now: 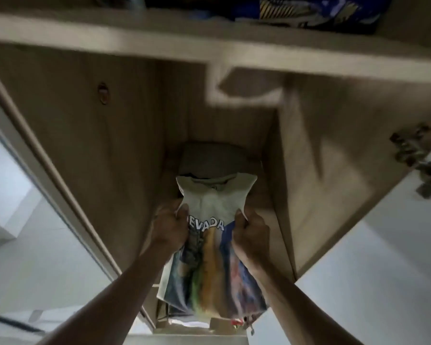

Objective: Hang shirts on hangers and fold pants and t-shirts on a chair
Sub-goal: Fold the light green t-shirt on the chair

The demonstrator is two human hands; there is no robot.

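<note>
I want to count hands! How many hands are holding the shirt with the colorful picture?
2. The left hand grips the Nevada t-shirt's left edge; the right hand grips its right edge.

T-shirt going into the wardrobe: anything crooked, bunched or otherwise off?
Slightly. The folded t-shirt is pinched inward between the left hand and right hand, so its middle is creased. Nothing looks damaged.

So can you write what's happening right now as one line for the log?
left hand: gripping t-shirt | right hand: gripping t-shirt | place: wardrobe shelf | clothes already there | state: blurry
</note>
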